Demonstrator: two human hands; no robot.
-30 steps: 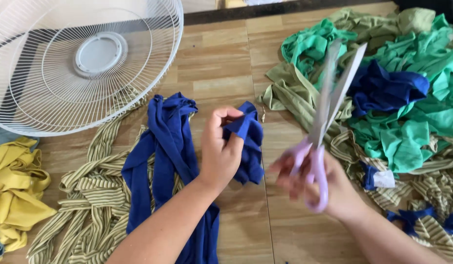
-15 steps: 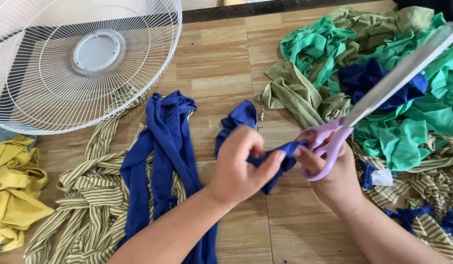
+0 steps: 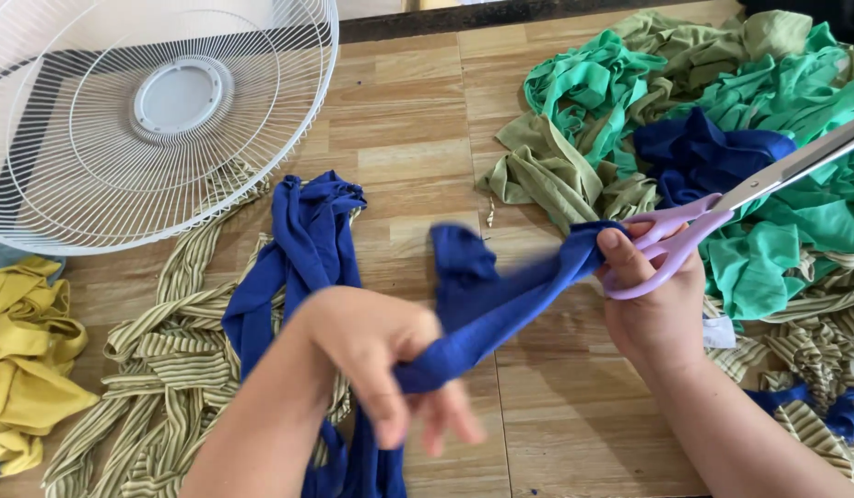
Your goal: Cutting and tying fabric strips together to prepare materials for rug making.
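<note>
- While the left hand (image 3: 376, 355) is closed in a fist around the near end of a blue cloth strip (image 3: 500, 300), the strip runs taut up and to the right across the wooden floor (image 3: 418, 138).
- Right hand (image 3: 653, 295): thumb and fingers pinch the far end of the strip; the same hand carries lilac-handled scissors (image 3: 722, 221), their blades closed and pointing far right.
- Left of the hands: a heap of blue strips (image 3: 302, 258) lying on striped olive strips (image 3: 169, 341).
- Far left: a white wire fan guard (image 3: 150, 120); near left, yellow cloth (image 3: 26, 350).
- Far right: a pile of green, olive and blue scraps (image 3: 722, 120).
</note>
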